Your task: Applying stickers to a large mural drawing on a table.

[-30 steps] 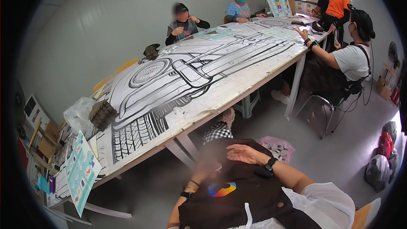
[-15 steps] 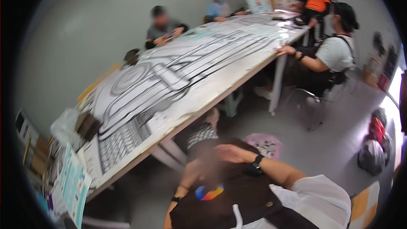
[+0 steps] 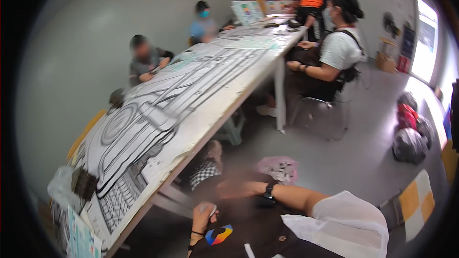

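Left hand: over in front of me, the left hand (image 3: 204, 216) has its fingers curled around a small pale piece (image 3: 211, 207).
Right hand: the right hand (image 3: 237, 189) is smeared by blur; I can't tell whether its fingers grasp anything or are loose.
Pale piece: above the dark apron (image 3: 251, 231), off the counter (image 3: 213, 126), out from its near long edge.
Lie of it: from the right fingers, it sits leftward and closer to the body; the left hand is nearer, wrapped about it. Its long axis is too small to make out.
Pink bag: the pink bag (image 3: 293, 171) with grey scraps rests on the floor beyond the right hand.
Drawing: a black-lined drawing (image 3: 138, 129) covers much of the counter, running along its near long edge.
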`<state>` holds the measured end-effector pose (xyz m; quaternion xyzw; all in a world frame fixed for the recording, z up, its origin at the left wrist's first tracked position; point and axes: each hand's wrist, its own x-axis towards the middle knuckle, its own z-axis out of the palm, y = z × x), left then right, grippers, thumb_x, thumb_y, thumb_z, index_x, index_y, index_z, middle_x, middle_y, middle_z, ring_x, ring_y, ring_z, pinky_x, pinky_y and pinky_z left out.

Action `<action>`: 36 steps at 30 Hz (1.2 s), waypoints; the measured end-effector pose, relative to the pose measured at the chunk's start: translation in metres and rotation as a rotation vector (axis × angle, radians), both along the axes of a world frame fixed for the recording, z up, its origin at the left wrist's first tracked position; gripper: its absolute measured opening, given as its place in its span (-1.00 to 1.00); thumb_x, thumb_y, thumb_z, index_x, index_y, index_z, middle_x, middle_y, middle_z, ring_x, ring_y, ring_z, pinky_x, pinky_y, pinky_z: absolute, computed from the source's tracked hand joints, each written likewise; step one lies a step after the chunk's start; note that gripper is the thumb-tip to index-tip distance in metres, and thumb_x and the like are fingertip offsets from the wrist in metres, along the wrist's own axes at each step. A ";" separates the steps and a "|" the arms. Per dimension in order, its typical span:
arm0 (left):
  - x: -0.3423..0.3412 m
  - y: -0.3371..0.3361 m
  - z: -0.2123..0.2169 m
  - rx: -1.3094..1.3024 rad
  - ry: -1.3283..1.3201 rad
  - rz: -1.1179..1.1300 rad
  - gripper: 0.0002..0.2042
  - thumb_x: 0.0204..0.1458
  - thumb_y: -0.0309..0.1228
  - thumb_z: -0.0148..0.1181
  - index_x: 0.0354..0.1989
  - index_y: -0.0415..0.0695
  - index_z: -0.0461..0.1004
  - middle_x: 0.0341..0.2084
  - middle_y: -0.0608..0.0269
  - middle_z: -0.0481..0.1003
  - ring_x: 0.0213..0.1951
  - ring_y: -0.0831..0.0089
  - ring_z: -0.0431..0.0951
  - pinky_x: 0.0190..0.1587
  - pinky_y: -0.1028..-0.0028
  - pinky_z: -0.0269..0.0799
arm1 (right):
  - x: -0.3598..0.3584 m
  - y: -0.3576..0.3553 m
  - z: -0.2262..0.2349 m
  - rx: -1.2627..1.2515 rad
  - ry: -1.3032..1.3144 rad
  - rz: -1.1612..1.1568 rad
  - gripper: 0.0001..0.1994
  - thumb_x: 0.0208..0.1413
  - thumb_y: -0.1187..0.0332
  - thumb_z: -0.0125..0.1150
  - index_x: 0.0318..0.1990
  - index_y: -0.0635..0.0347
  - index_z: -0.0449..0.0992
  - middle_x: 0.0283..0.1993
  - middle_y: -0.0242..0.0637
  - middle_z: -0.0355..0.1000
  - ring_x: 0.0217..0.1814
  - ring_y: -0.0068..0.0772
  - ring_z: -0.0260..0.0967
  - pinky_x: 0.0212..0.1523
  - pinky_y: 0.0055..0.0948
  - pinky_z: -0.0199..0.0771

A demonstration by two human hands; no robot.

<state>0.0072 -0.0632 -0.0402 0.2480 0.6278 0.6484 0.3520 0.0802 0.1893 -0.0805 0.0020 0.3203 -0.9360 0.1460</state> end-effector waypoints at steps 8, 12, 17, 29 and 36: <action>-0.002 -0.003 0.000 -0.015 -0.033 -0.060 -0.83 0.22 -0.37 0.12 -0.27 -0.25 0.44 -0.52 0.13 0.55 -0.65 0.56 0.46 -0.61 0.63 0.34 | -0.002 0.005 0.006 0.062 0.049 0.071 -0.66 0.37 0.35 -0.08 0.20 0.31 0.29 0.04 -0.01 0.42 0.17 -0.16 0.40 0.27 -0.30 0.38; -0.002 -0.004 -0.002 -0.023 -0.038 -0.062 -0.85 0.22 -0.40 0.11 -0.27 -0.25 0.44 -0.52 0.13 0.55 -0.65 0.56 0.47 -0.62 0.64 0.34 | -0.003 0.006 0.002 0.045 0.029 0.073 -0.65 0.36 0.35 -0.08 0.22 0.32 0.27 0.05 0.01 0.42 0.17 -0.14 0.40 0.27 -0.28 0.38; 0.000 -0.003 0.001 -0.027 -0.025 -0.049 -0.85 0.22 -0.39 0.11 -0.26 -0.24 0.44 -0.52 0.12 0.55 -0.65 0.56 0.47 -0.62 0.63 0.33 | -0.003 0.007 0.001 0.010 0.004 0.070 -0.63 0.37 0.31 -0.10 0.22 0.32 0.27 0.04 0.01 0.42 0.17 -0.12 0.39 0.26 -0.26 0.38; -0.003 -0.004 -0.004 -0.033 -0.005 -0.050 -0.84 0.22 -0.37 0.13 -0.27 -0.23 0.44 -0.52 0.12 0.56 -0.66 0.57 0.47 -0.62 0.63 0.34 | -0.001 0.005 0.007 0.047 0.026 0.066 -0.63 0.39 0.28 -0.16 0.20 0.34 0.28 0.05 -0.02 0.42 0.13 -0.18 0.41 0.24 -0.30 0.38; -0.003 -0.003 -0.002 -0.021 0.002 -0.069 -0.85 0.22 -0.38 0.13 -0.27 -0.23 0.44 -0.52 0.12 0.56 -0.66 0.57 0.46 -0.62 0.63 0.34 | 0.001 0.004 0.011 0.045 0.007 0.060 -0.63 0.40 0.28 -0.17 0.20 0.34 0.27 0.05 -0.01 0.41 0.13 -0.20 0.41 0.23 -0.32 0.40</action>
